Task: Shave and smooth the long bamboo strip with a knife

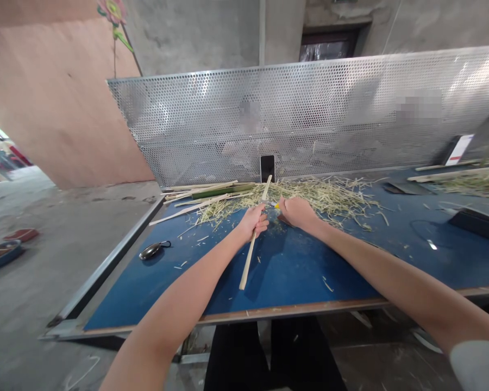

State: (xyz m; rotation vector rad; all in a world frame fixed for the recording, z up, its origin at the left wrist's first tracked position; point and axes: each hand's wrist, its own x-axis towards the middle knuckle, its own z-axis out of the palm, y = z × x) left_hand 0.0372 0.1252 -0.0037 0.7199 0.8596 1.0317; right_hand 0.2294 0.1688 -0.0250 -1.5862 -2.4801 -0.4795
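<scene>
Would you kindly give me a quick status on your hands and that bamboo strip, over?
Left hand gripping bamboo strip, tilted over blue table. Right hand closed on yellow-tipped item beside it. Shavings pile just behind.

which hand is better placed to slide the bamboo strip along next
Left, most likely. The left hand is closed around the bamboo strip near its middle, while the right hand is fisted beside it on a yellow-tipped tool, so it isn't free.
</scene>
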